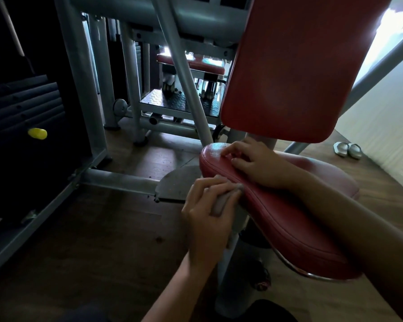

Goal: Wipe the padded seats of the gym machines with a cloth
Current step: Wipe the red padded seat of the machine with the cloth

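— Right, left hand (207, 212) first?
— Curled shut round a greyish folded cloth (221, 201), pressing it against the near left edge of the red padded vinyl seat (289, 219), just under the stitched seam.
— And the right hand (254, 163)?
— Lying palm down on top of the same seat near its far left corner, fingers (228, 151) bent and loosely spread, pinching nothing; forearm stretched across the cushion.
— Behind the seat?
— Red padded backrest (300, 66), upright and tilted slightly, fixed to a grey steel frame (184, 73).
— Below?
— Dark wooden floor (102, 240), with a grey metal footplate (179, 182) just left of the seat and close to the cloth-holding hand.
— Off to the left?
— Black weight stack (21, 105) with a yellow selector pin (37, 133) poking out.
— Further back?
— Another red padded seat (191, 62) on a second machine, well apart. Pair of pale shoes (347, 149) on the floor at far right, beside the wall.
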Demonstrator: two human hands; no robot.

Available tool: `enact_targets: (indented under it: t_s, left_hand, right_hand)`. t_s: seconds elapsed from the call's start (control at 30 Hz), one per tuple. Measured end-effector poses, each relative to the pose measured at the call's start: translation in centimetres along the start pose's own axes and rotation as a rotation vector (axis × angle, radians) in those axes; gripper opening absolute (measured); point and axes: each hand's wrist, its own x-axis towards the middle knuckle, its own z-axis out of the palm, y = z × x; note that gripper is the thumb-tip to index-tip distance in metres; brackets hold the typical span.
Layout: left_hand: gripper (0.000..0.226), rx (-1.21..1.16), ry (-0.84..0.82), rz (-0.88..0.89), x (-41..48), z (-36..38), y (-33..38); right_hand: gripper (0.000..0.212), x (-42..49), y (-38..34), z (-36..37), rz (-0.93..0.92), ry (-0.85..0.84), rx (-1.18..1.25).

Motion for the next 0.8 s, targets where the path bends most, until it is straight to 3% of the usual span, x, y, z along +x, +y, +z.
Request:
enact_targets:
  t_s: [0.17, 0.4, 0.53, 0.67, 0.73, 0.8]
  left_hand:
    - [0.012, -0.019, 0.128, -0.129, 1.2, -0.1, -2.0]
    - [0.021, -0.05, -0.035, -0.069, 0.3, -1.6, -1.5]
    - [0.026, -0.058, 0.006, -0.111, 0.4, -0.8, -1.1]
    - [0.015, -0.127, 0.115, -0.215, 2.8, -0.9, -3.8]
    - [0.012, -0.155, 0.11, -0.284, 3.0, -1.2, -4.7]
    - [0.012, -0.149, 0.067, -0.237, 2.0, -1.2, -4.0]
  right_hand:
    - [0.024, -0.1, 0.1, -0.2, -0.025, 0.005, 0.019]
    - [0.029, -0.6, -0.7, -0.2, -0.01, 0.026, -0.147]
    - [0.028, -0.6, -1.0, -0.1, -0.042, 0.013, -0.138]
    - [0.029, -0.2, -1.1, -0.2, -0.011, -0.017, -0.094]
    - [0.032, -0.1, -1.2, -0.2, 0.013, -0.034, -0.077]
    - [0.04, 0.0, -1.3, -0.1, 0.038, -0.057, -0.08]
